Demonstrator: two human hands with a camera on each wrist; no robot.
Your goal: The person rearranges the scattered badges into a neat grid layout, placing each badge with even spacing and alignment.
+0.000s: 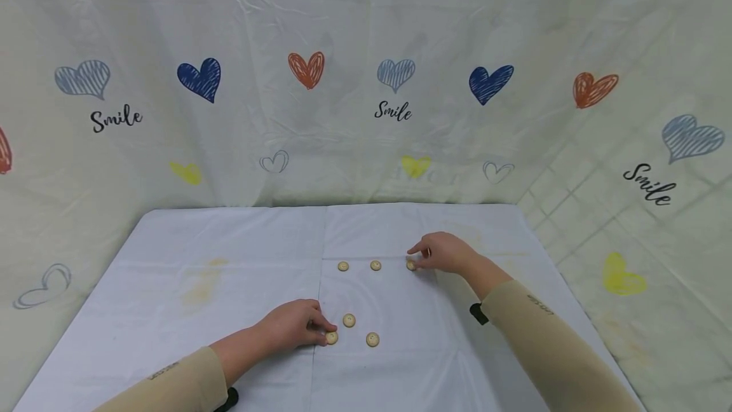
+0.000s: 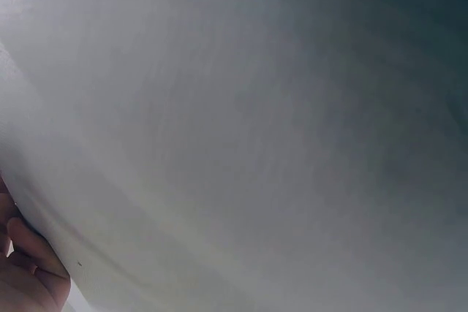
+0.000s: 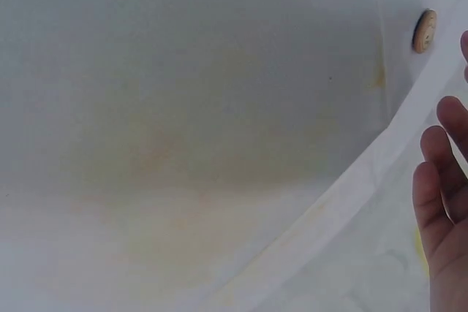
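Observation:
Several round, pale wooden buttons lie on the white-covered table. My left hand (image 1: 294, 325) pinches the left front button (image 1: 332, 338) at its edge with thumb and forefinger. Just beyond it lie another button (image 1: 349, 320) and, to the right, a third one (image 1: 373, 339). Farther back, my right hand (image 1: 448, 253) reaches to the right-hand button (image 1: 410, 265); the thumb is at its edge while the forefinger stays lifted away. Left of that one are a middle button (image 1: 375, 265) and a left button (image 1: 343, 266). Loosely bent right-hand fingers (image 3: 437, 173) show in the right wrist view.
The white tablecloth (image 1: 229, 240) has fold lines and faint yellow stains. Behind the table and along its right side hangs a pale curtain (image 1: 343, 11) printed with hearts and "Smile". Both forearms wear tan sleeves (image 1: 549, 336) with dark straps near the wrists.

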